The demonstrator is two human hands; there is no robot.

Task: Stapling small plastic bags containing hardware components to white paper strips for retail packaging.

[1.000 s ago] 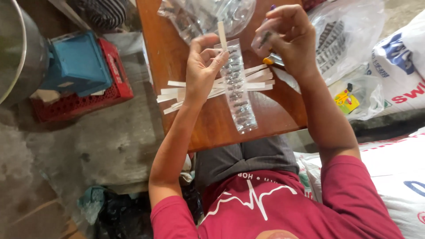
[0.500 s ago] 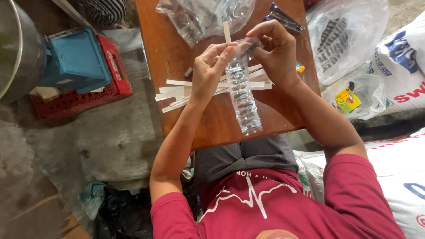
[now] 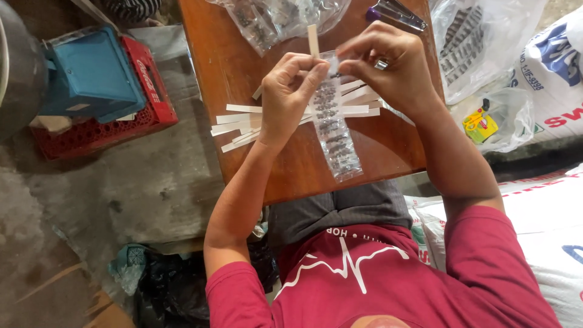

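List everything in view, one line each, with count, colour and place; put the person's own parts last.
wooden table: one, brown, centre.
narrow plastic packet: one, clear with small dark parts, hanging from both hands.
paper strips: several, white, on the table under the hands.
stapler: one, purple and metal, table's far edge.
plastic bags: several, clear, table top and right side.
crate: one, red, floor left.
box: one, blue, on the crate.
sacks: white, right.
left hand: pinching the packet's top.
right hand: pinching the packet's top.

A narrow clear packet (image 3: 333,124) of small dark parts lay on the wooden table (image 3: 243,67); larger clear bags (image 3: 285,15) sat at its far edge, white printed sacks (image 3: 549,54) beside it.
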